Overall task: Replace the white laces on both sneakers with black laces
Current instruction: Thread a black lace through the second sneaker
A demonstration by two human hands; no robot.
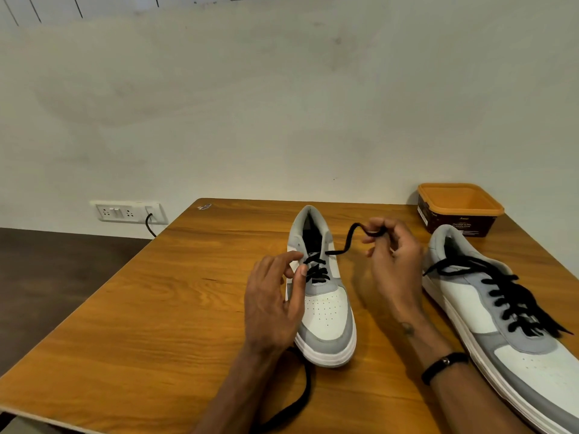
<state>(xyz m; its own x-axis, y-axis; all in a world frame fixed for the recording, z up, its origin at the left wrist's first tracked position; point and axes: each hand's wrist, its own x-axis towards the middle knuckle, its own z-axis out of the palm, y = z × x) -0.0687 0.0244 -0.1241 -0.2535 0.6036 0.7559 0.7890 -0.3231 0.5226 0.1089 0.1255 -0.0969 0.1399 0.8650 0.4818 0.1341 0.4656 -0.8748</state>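
Sneakers, grey-and-white low-tops, two units on the wooden surface (pixel 163 308). Centre sneaker (pixel 326 311): toe near, heel far, black flat lace (pixel 344 242) threaded approx. through the upper eyelets only. Right sneaker (pixel 501 314): fully laced in black, ends loose; no white laces visible.

Right hand (pixel 394 264): fingers (pixel 376 228) curled, pinching the lace's free end up and right of the shoe, probably to keep it taut and off the eyelets for the next pass. Left hand (pixel 275 305): thumb and index fingertips close together at the left eyelet row, touching the shoe edge; whether they pinch lace there cannot be told. Likely function: steady the upper and locate the next hole. Other lace end trails off the near edge, left of the toe.

Orange-rimmed brown plastic tub (pixel 460 211) stands at far right.
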